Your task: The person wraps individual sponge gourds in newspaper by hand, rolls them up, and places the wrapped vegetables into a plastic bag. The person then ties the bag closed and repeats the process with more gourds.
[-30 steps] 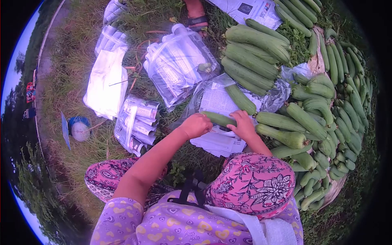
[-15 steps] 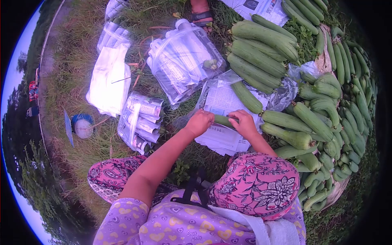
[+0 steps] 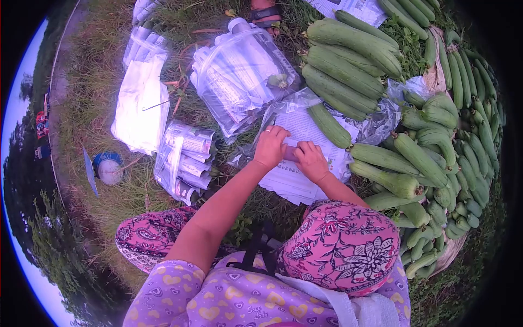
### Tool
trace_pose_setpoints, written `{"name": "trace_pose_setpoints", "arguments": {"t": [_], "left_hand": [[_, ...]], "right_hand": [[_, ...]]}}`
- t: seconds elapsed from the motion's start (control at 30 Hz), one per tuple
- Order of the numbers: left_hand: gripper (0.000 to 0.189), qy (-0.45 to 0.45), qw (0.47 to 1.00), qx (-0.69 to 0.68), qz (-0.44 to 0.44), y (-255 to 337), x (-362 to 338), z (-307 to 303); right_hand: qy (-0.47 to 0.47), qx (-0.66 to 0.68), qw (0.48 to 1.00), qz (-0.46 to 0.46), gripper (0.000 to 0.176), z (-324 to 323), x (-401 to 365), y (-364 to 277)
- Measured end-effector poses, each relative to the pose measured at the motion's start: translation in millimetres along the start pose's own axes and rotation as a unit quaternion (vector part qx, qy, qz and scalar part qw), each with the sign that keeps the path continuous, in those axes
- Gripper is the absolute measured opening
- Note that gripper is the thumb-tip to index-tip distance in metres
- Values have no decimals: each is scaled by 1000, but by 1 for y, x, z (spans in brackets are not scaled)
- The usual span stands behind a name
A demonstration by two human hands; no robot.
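Observation:
My left hand [image 3: 272, 146] and my right hand [image 3: 311, 161] lie close together over a stack of printed paper sheets [image 3: 291, 182]. Both are curled over a short newspaper roll [image 3: 290, 153], whose middle shows between them. No green shows at the roll now; whatever is inside is covered by paper and fingers. Just beyond my right hand, one long green gourd [image 3: 329, 125] rests across the far part of the sheets. More green gourds [image 3: 348, 71] are piled behind it, partly on clear plastic [image 3: 381, 117].
A large heap of gourds [image 3: 463, 152] spreads along the right. On the grass to the left are a clear bag of newspaper rolls [image 3: 239, 76], a smaller bundle [image 3: 185, 158], a white plastic bag [image 3: 141, 103] and a blue-and-white round object [image 3: 109, 167]. Someone's sandalled foot [image 3: 266, 13] is at the top.
Both hands have moved slightly and curled over the gourd. The green gourd that showed between them is now covered by paper. The view has shifted a little.

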State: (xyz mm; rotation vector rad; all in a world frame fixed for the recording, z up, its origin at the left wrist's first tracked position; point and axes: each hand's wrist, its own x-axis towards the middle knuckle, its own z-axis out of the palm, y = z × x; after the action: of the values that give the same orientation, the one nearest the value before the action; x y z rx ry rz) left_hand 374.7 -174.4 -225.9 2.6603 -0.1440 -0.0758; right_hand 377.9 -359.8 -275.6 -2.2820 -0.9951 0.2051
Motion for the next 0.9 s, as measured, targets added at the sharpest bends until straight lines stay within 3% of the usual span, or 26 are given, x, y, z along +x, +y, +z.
{"name": "trace_pose_setpoints", "arguments": {"t": [0.07, 0.13, 0.2, 0.23, 0.33, 0.4, 0.53, 0.63, 0.73, 0.77, 0.83, 0.9], "left_hand": [[16, 14, 999, -18, -26, 11, -16, -6], [8, -75, 946, -200, -243, 19, -39, 1], [12, -108, 792, -423, -427, 9, -60, 35], [21, -120, 676, -477, -548, 33, -45, 13], [22, -49, 524, -673, -520, 28, -40, 42], [25, -11, 527, -716, -458, 26, -34, 48], [28, 57, 540, -751, -375, 37, -19, 36], [31, 99, 515, -742, -417, 42, -16, 22], [35, 105, 501, -745, -427, 49, -12, 4], [36, 106, 498, -745, -430, 53, -11, -4], [36, 113, 490, -754, -423, 59, -5, -12], [35, 141, 501, -758, -394, 65, 7, -22]], "right_hand": [[-14, 55, 998, 26, 32, -6, 7, 5], [-19, 101, 994, 42, 36, -12, 11, 8], [-15, 142, 989, 48, 40, -17, 13, 10], [-10, 159, 985, 62, 40, -19, 13, 9], [12, 213, 972, 97, 39, -29, 19, 9], [22, 260, 958, 115, 39, -33, 22, 7], [-48, 435, 873, 214, 38, -35, 28, 6], [-95, 508, 821, 244, 35, -36, 25, -3], [33, 240, 968, 61, 35, -52, 26, 4], [83, 237, 962, 110, 34, -57, 26, 4], [177, 232, 937, 194, 31, -67, 30, 0], [114, 518, 800, 280, 27, -62, 32, 8]]}}
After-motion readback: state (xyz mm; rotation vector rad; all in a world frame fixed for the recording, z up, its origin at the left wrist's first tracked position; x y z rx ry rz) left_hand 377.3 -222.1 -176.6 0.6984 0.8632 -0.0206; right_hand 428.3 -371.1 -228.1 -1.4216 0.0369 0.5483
